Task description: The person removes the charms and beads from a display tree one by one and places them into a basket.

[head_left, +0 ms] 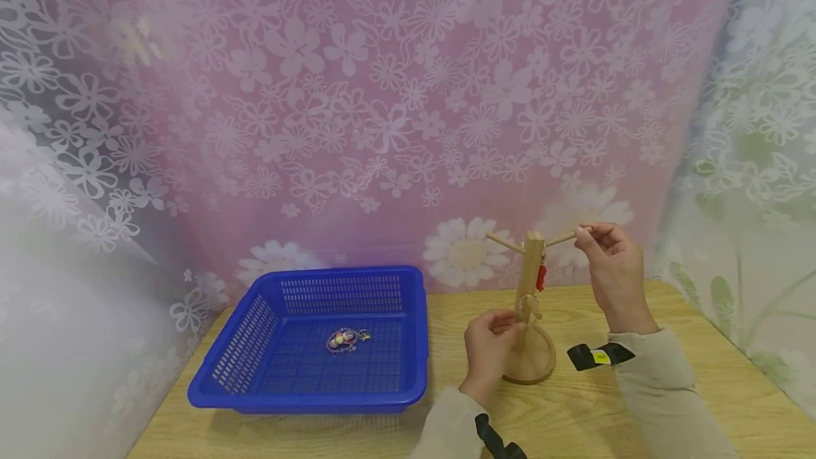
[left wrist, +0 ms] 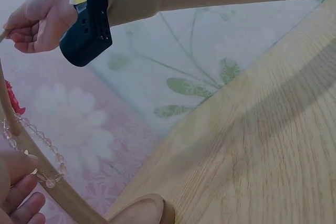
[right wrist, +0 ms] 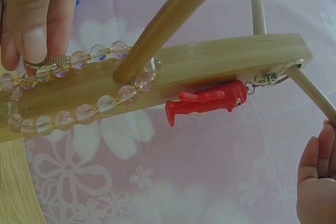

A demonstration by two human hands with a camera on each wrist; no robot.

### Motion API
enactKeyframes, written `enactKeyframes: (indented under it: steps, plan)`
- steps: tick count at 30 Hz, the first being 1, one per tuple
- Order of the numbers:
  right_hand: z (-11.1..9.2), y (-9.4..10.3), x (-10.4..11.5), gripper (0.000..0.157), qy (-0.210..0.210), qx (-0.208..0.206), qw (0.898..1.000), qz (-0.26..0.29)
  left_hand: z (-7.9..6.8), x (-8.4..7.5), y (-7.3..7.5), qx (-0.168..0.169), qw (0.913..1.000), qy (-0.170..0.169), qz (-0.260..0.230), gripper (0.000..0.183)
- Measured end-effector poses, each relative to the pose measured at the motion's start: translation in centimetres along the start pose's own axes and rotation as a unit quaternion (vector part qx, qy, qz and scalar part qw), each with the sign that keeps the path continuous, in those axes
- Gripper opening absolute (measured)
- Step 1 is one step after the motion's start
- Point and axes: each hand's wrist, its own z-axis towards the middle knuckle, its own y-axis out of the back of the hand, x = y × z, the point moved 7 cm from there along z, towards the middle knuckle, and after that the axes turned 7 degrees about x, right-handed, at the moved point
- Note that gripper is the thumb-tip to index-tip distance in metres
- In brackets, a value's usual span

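A wooden stand with a round base (head_left: 532,360) has several pegs on its upright post. My right hand (head_left: 617,271) pinches the end of the upper right peg (head_left: 561,239) between thumb and fingers. From that peg's root hangs a red figure keychain (right wrist: 212,98) on a metal ring. A bracelet (right wrist: 85,113) of clear and pink beads loops over the lower peg (right wrist: 170,19). Beside the post, my left hand (head_left: 489,347) holds the bracelet at its gold-coloured piece (right wrist: 50,61), thumb and fingertips on it.
Left of the stand, a blue plastic basket (head_left: 417,342) sits on the wooden table (head_left: 593,416). Inside it lies a small bundle of colourful beaded jewellery (head_left: 344,339). Flowered curtains (head_left: 382,126) hang behind the table and along both sides.
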Motion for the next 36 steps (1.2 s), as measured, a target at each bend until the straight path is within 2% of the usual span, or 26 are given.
enactKeyframes:
  steps: [8, 11, 21, 28, 36]
  plan:
    - [-0.06, 0.01, 0.07, 0.006, -0.005, -0.005, 1.0, -0.008, 0.37, 0.07, -0.27, -0.03, 0.9993, -0.017, 0.013, 0.012]
    - [-0.07, 0.01, 0.06, 0.006, -0.006, -0.004, 1.0, -0.012, 0.5, -0.03, -0.37, -0.035, 0.9993, -0.011, 0.011, 0.012]
    - [0.05, 0.12, -0.08, 0.007, -0.005, -0.014, 1.0, -0.004, 0.83, -0.41, -0.47, -0.036, 0.999, -0.017, 0.022, 0.009]
    - [0.02, 0.09, -0.06, 0.007, -0.005, -0.008, 1.0, -0.004, 0.79, -0.09, -0.36, -0.032, 0.9992, -0.008, 0.023, 0.008]
    - [-0.04, 0.09, -0.02, 0.006, -0.005, -0.003, 1.0, -0.011, 0.31, -0.56, -0.17, -0.025, 0.9994, -0.024, 0.006, 0.007]
